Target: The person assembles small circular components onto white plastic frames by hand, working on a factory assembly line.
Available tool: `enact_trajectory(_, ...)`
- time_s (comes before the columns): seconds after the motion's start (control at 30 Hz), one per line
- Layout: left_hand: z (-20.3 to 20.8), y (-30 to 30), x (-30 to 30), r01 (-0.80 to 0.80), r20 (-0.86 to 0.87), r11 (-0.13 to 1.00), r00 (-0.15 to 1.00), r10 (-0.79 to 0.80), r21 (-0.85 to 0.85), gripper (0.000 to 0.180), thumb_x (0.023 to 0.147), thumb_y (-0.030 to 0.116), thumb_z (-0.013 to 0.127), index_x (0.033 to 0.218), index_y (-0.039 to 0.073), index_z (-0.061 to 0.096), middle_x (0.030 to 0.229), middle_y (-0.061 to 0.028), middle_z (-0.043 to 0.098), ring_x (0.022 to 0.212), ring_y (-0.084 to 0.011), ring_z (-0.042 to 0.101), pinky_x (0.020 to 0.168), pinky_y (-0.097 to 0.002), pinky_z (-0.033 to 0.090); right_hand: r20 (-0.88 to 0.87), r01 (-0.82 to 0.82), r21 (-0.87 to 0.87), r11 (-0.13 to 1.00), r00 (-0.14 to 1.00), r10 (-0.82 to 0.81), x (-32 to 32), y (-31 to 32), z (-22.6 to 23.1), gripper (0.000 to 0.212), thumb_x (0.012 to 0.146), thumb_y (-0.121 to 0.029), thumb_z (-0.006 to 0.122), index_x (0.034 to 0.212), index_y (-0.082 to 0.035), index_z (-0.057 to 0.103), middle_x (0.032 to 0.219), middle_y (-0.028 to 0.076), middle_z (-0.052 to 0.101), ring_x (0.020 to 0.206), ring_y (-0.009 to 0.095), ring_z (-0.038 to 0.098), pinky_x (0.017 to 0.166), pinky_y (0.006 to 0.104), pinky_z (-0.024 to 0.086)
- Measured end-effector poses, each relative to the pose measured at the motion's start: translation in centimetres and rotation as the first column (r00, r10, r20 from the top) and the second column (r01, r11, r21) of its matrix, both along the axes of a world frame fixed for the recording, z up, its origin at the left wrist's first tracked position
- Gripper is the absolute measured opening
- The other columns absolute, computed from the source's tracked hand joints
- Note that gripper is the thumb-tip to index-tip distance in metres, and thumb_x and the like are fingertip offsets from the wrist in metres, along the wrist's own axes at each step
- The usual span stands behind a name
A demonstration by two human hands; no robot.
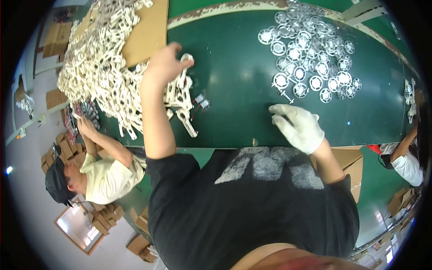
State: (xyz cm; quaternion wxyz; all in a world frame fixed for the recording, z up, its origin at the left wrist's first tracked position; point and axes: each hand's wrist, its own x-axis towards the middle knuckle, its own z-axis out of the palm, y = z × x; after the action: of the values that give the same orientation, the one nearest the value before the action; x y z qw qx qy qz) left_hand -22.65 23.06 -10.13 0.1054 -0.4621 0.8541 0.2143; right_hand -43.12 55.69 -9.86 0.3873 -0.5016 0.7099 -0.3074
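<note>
Left hand, bare: at 11 o'clock of the frame, fingers curled around one cream-white moulded plastic frame piece at the near edge of the pile; grip narrow, holding that piece

Right hand, in white knitted glove: at 3 o'clock from frame centre, resting on the dark green surface; grip narrow, fingers bent inward; contents, if any, not discernible

Heap of cream-white plastic frame pieces: at 10 o'clock, spread from the brown cardboard sheet down onto the surface, loose pieces trailing toward 12 o'clock of the left forearm

Small metal motor parts with red wires: on the surface just beside the trailing frame pieces, at 4 o'clock from the left hand

Cluster of round clear-and-white plastic discs: at 1 o'clock, lying flat and overlapping on the surface, well apart from the left hand; nearest discs at 12 o'clock from the right hand

Small thin pin-like part: between the disc cluster and the gloved fingers

Co-worker in pale yellow shirt and dark cap: at 8 o'clock, one hand raised to the lower edge of the heap

Second co-worker's arm in white sleeve: at 3 o'clock, at the frame rim

Brown cardboard boxes: on the floor at 9 o'clock
</note>
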Motion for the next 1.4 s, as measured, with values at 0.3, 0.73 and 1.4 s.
enact_trajectory(0.3,3.4,4.6,-0.7,-0.101,-0.411,0.995,0.907,0.087,-0.013,0.042,0.080,0.021,0.087,0.099,0.001,0.056,0.071,-0.0105,0.062,0.064,-0.0166,0.061,0.061,-0.0336,0.050,-0.108,-0.088,-0.293,0.952,0.992,0.058,0.6,-1.1,-0.6,0.038,0.091,-0.021,0.073,0.125,-0.006,0.063,0.112,0.011,0.070,0.101,0.030,0.070,0.089,0.0401,0.057)
enact_trajectory(0.73,-1.7,18.0,-9.0,0.285,-0.743,0.933,0.669,-0.030,0.219,0.045,0.081,0.029,0.086,0.111,0.007,0.060,0.096,-0.0060,0.065,0.076,-0.0210,0.066,0.065,-0.0341,0.053,-0.341,0.288,-0.442,0.849,0.822,-0.456,-1.3,1.3,-2.6,0.030,0.085,-0.010,0.078,0.109,-0.005,0.062,0.090,0.013,0.070,0.077,0.032,0.069,0.069,0.0424,0.056)
enact_trajectory(1.4,-6.0,17.9,-9.1,0.240,-0.514,0.895,0.750,-0.417,-0.376,0.066,0.066,0.047,0.088,0.115,0.008,0.067,0.107,-0.0048,0.063,0.095,-0.0268,0.060,0.080,-0.0400,0.045,-0.334,0.352,0.138,0.926,0.897,-0.290,-2.3,1.0,-0.3,0.031,0.091,-0.031,0.070,0.114,-0.010,0.072,0.086,0.018,0.072,0.082,0.036,0.073,0.072,0.0404,0.056)
